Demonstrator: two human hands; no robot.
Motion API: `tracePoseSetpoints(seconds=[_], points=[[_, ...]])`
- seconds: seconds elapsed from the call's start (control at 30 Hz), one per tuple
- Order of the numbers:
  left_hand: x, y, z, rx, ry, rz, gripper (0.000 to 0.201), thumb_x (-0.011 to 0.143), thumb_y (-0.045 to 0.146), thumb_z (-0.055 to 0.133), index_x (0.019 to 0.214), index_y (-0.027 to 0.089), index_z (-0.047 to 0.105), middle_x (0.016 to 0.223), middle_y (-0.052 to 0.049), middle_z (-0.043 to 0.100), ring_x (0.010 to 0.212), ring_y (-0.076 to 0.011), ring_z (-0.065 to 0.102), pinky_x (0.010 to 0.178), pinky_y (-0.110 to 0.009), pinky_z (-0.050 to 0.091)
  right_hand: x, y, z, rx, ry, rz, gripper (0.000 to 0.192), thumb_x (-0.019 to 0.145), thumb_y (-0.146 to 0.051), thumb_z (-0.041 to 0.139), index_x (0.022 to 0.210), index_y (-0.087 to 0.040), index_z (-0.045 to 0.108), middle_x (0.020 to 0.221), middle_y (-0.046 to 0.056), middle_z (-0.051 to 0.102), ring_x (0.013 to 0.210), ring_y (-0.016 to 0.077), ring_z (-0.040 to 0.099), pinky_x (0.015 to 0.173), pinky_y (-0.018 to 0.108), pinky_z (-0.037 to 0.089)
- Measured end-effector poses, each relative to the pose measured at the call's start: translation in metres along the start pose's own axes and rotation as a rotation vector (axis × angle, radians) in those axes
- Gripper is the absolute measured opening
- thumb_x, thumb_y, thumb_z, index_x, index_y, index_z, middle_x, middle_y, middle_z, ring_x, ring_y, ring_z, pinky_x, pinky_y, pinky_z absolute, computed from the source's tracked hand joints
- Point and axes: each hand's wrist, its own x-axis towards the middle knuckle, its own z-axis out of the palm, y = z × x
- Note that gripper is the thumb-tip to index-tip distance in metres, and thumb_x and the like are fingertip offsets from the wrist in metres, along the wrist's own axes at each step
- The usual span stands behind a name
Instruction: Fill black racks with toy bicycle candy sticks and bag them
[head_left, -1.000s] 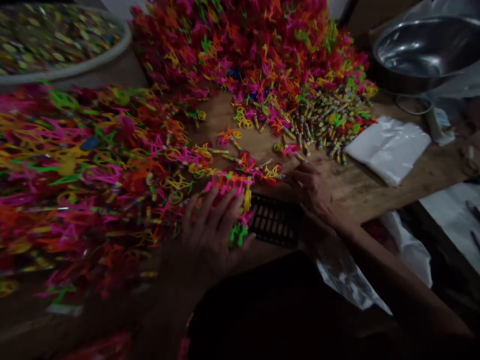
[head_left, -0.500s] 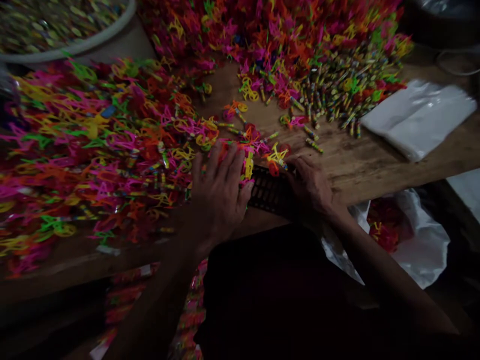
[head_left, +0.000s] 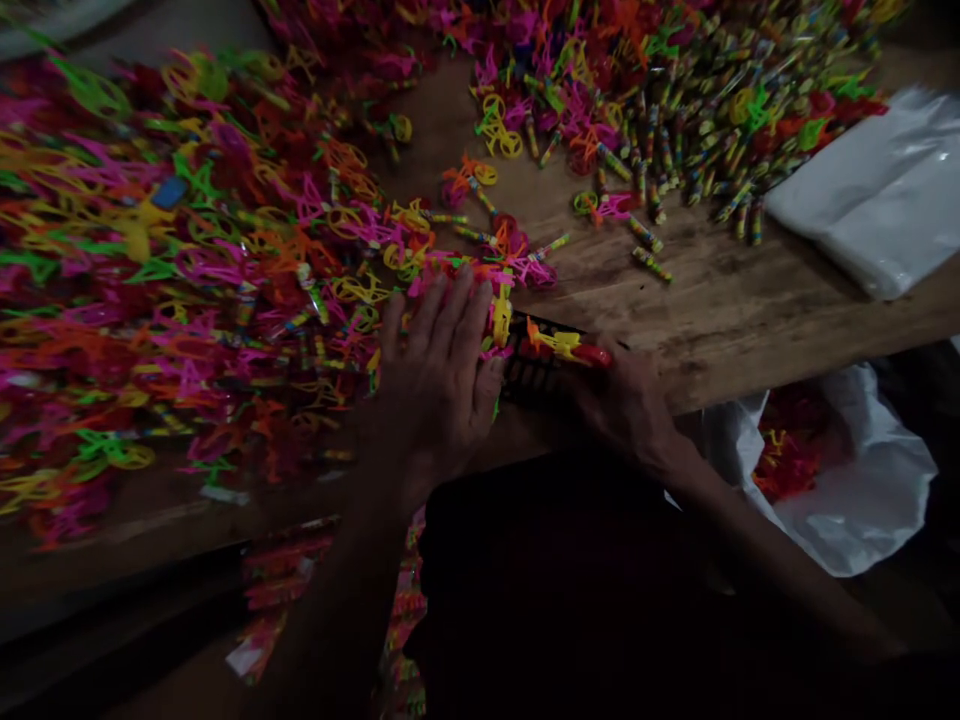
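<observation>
My left hand [head_left: 435, 380] lies flat, fingers spread, on a cluster of bright plastic toy pieces at the near edge of the wooden table [head_left: 720, 310]. My right hand [head_left: 626, 405] is at the table's edge and grips a small bunch of toy pieces [head_left: 566, 347], yellow, orange and red, over a black slotted tray [head_left: 532, 375]. A big heap of pink, orange, yellow and green toy pieces [head_left: 187, 270] covers the table to the left of both hands.
A second heap with many small striped sticks [head_left: 675, 130] lies at the back right. A folded white plastic sheet [head_left: 877, 200] rests at the far right. A white bag holding red pieces [head_left: 817, 470] hangs below the table edge. Packets [head_left: 277, 590] lie below left.
My right hand has drawn back from the tabletop to its near edge, now gripping a few toy pieces over the black tray. The view has tilted down; my left hand stays pressed on the pieces.
</observation>
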Motion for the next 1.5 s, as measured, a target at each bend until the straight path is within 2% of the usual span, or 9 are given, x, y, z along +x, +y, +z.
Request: tracePoseSetpoints(seconds=[0.23, 0.4, 0.57, 0.73, 0.93, 1.07, 1.2, 1.3, 1.5], points=[[-0.007, -0.004, -0.005, 0.051, 0.052, 0.147, 0.083, 0.092, 0.050, 0.060, 0.161, 0.018, 0.029, 0.166, -0.015, 0.035, 0.158, -0.0358, 0.024, 0.130, -0.059, 0.014, -0.010, -0.002, 0.004, -0.006, 0.069, -0.053, 0.010, 0.098, -0.019, 0.049, 0.102, -0.023, 0.056, 0.093, 0.007, 0.067, 0.086, 0.0221, 0.066, 0.076, 0.035, 0.056], [-0.013, -0.007, 0.000, 0.048, 0.051, 0.162, 0.080, 0.089, 0.035, 0.060, 0.161, 0.016, 0.030, 0.161, -0.015, 0.045, 0.153, -0.0329, 0.037, 0.130, -0.056, 0.020, 0.014, 0.004, 0.014, 0.003, 0.011, 0.021, 0.013, 0.097, -0.024, 0.051, 0.103, -0.021, 0.062, 0.094, 0.006, 0.069, 0.084, 0.0223, 0.066, 0.077, 0.036, 0.055], [-0.014, -0.008, -0.012, 0.011, 0.057, 0.188, 0.080, 0.092, 0.038, 0.062, 0.161, 0.016, 0.028, 0.160, -0.015, 0.047, 0.151, -0.0315, 0.041, 0.129, -0.054, 0.025, 0.043, 0.006, 0.033, 0.093, -0.030, 0.000, 0.022, 0.097, -0.020, 0.050, 0.111, -0.021, 0.068, 0.112, 0.008, 0.074, 0.103, 0.0228, 0.069, 0.086, 0.033, 0.055], [0.023, -0.010, -0.027, -0.031, 0.079, 0.158, 0.055, 0.106, 0.033, 0.042, 0.155, 0.009, 0.038, 0.160, -0.013, 0.047, 0.152, -0.0244, 0.040, 0.129, -0.044, 0.030, 0.050, 0.011, 0.043, 0.128, -0.034, 0.026, 0.021, 0.098, -0.019, 0.050, 0.105, -0.020, 0.070, 0.106, 0.007, 0.075, 0.105, 0.0220, 0.068, 0.092, 0.034, 0.055], [0.068, -0.022, -0.008, -0.080, -0.164, 0.112, 0.050, 0.104, 0.030, 0.032, 0.149, 0.017, 0.050, 0.158, -0.006, 0.051, 0.153, -0.0293, 0.038, 0.128, -0.057, 0.024, 0.045, 0.020, 0.047, 0.157, 0.021, -0.019, 0.016, 0.096, -0.020, 0.054, 0.104, -0.018, 0.068, 0.103, 0.009, 0.074, 0.102, 0.0243, 0.068, 0.092, 0.038, 0.056], [0.055, -0.013, -0.020, -0.063, -0.106, 0.122, 0.056, 0.098, 0.036, 0.044, 0.151, 0.019, 0.048, 0.158, -0.006, 0.051, 0.155, -0.0336, 0.033, 0.129, -0.061, 0.015, 0.044, 0.023, 0.048, 0.143, 0.011, -0.017, 0.017, 0.097, -0.023, 0.053, 0.107, -0.020, 0.066, 0.107, 0.009, 0.074, 0.101, 0.0242, 0.068, 0.091, 0.040, 0.056], [0.029, 0.020, -0.037, 0.125, -0.057, 0.005, 0.071, 0.086, 0.035, 0.064, 0.148, 0.004, 0.047, 0.157, -0.022, 0.048, 0.147, -0.0448, 0.041, 0.124, -0.063, 0.028, 0.042, 0.021, 0.050, 0.143, 0.049, -0.015, 0.017, 0.098, -0.025, 0.053, 0.108, -0.021, 0.066, 0.108, 0.009, 0.074, 0.101, 0.0238, 0.069, 0.091, 0.040, 0.057], [0.009, 0.038, -0.033, 0.202, 0.027, -0.033, 0.052, 0.092, 0.034, 0.062, 0.134, 0.003, 0.057, 0.147, -0.026, 0.056, 0.138, -0.0453, 0.051, 0.114, -0.064, 0.040, 0.040, 0.018, 0.050, 0.140, 0.067, 0.013, 0.019, 0.098, -0.026, 0.053, 0.112, -0.021, 0.065, 0.112, 0.009, 0.073, 0.101, 0.0232, 0.068, 0.091, 0.040, 0.057], [-0.013, 0.037, -0.008, 0.139, 0.082, -0.200, 0.021, 0.098, 0.030, 0.059, 0.117, 0.022, 0.062, 0.149, -0.013, 0.056, 0.135, -0.0369, 0.054, 0.111, -0.060, 0.043, 0.042, 0.019, 0.051, 0.113, 0.036, -0.047, 0.020, 0.100, -0.028, 0.049, 0.110, -0.020, 0.063, 0.108, 0.010, 0.072, 0.104, 0.0239, 0.066, 0.093, 0.041, 0.055]])
